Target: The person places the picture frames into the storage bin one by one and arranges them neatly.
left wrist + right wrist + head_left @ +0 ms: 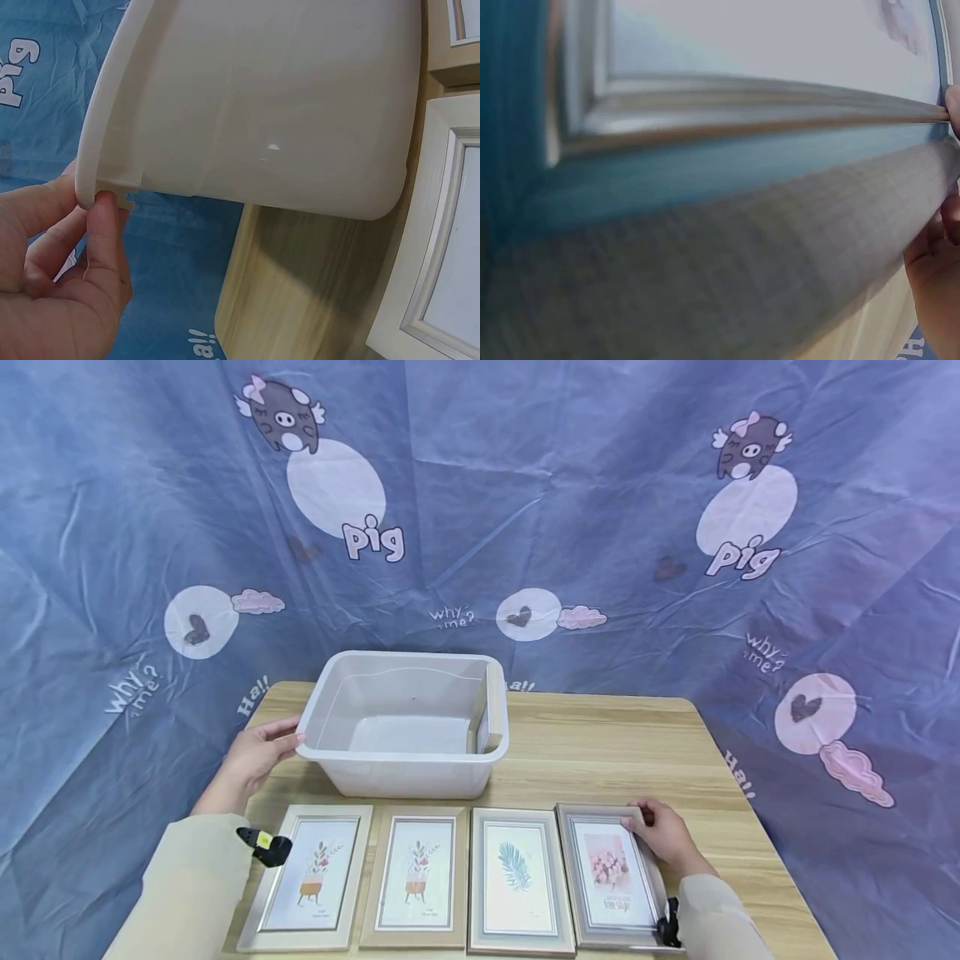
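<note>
My left hand (257, 757) pinches the rim at the near left corner of a white plastic bin (405, 777). In the left wrist view, thumb and fingers close on that rim (88, 157). A wooden-edged picture frame (493, 706) stands inside, against the bin's right wall. My right hand (666, 837) grips the upper right corner of the rightmost picture frame (611, 872), a grey one with a pink flower print, thumb on its face. The right wrist view shows this frame's border (705, 172) very close; my right hand (939, 277) is partly cut off there.
Left of the gripped frame lie a feather-print frame (517, 872), a tan frame (416, 877) and a cream frame (318, 877), face up side by side. They rest on a wooden table (600, 743). Behind hangs a blue cloth (480, 485) with pig prints.
</note>
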Demonstrator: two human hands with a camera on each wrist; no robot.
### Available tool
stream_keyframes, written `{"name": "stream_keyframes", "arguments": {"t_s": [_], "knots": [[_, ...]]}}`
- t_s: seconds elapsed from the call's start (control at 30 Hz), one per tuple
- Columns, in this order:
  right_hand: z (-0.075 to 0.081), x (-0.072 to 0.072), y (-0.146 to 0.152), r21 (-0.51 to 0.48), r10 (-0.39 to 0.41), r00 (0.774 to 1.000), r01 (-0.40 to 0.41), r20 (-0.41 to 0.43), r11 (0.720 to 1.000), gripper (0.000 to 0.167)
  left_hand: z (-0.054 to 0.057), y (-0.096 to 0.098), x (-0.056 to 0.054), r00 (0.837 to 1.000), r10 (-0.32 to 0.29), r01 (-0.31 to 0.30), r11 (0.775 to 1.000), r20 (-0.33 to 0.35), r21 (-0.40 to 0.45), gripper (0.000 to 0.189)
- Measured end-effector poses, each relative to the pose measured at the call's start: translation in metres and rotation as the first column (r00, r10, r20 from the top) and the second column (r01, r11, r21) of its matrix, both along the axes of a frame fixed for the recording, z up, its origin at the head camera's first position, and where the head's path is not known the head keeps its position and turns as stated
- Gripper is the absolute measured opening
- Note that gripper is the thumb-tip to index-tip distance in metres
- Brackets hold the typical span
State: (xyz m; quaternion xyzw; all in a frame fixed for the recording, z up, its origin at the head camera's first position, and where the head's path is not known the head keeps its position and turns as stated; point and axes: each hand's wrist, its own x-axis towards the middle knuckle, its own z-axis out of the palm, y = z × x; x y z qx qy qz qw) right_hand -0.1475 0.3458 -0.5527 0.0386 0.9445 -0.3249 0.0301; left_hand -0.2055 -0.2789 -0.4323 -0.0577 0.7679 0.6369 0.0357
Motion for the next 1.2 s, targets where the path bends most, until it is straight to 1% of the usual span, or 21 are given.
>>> {"name": "stream_keyframes", "arguments": {"t_s": [0.17, 0.27, 0.4, 0.53, 0.6, 0.73, 0.87, 0.97, 1.07, 1.2], "knots": [[0.004, -0.002, -0.001, -0.026, -0.007, 1.000, 0.006, -0.007, 1.000, 0.043, 0.000, 0.000, 0.001, 1.000, -0.001, 0.001, 1.000, 0.000, 0.006, 0.051], [0.006, -0.002, -0.001, -0.043, -0.010, 1.000, 0.010, -0.010, 0.999, 0.041, 0.000, 0.000, 0.001, 1.000, 0.000, 0.000, 1.000, -0.002, 0.004, 0.051], [0.012, -0.004, 0.000, -0.047, -0.007, 0.999, 0.005, -0.041, 0.999, 0.040, 0.001, 0.002, 0.000, 1.000, 0.000, 0.000, 1.000, 0.001, 0.000, 0.051], [0.023, -0.008, 0.003, -0.035, 0.010, 0.997, -0.013, -0.078, 0.999, 0.037, 0.002, 0.002, 0.001, 1.000, 0.002, -0.002, 1.000, 0.010, -0.003, 0.051], [0.030, -0.010, 0.005, -0.043, 0.026, 0.997, -0.030, -0.076, 0.999, 0.034, 0.003, 0.002, 0.001, 1.000, 0.001, -0.001, 1.000, 0.011, -0.004, 0.051], [0.046, -0.015, 0.007, -0.125, 0.045, 0.998, -0.050, -0.043, 0.991, 0.033, 0.002, 0.002, 0.002, 1.000, 0.000, 0.000, 1.000, 0.012, -0.003, 0.051], [0.061, -0.019, 0.010, -0.233, 0.087, 0.996, -0.085, -0.002, 0.969, 0.036, 0.002, 0.001, 0.001, 1.000, -0.001, 0.001, 1.000, 0.009, 0.005, 0.052], [0.072, -0.021, 0.014, -0.300, 0.151, 0.988, -0.136, 0.024, 0.944, 0.039, 0.001, 0.001, 0.001, 1.000, 0.002, -0.002, 1.000, 0.009, 0.005, 0.052], [0.082, -0.022, 0.018, -0.346, 0.221, 0.974, -0.190, 0.051, 0.919, 0.041, 0.001, 0.001, 0.001, 1.000, 0.005, -0.005, 1.000, 0.008, -0.006, 0.051], [0.096, -0.023, 0.022, -0.407, 0.319, 0.945, -0.261, 0.080, 0.875, 0.044, 0.001, 0.001, 0.002, 1.000, 0.005, -0.005, 1.000, 0.006, -0.018, 0.051]]}}
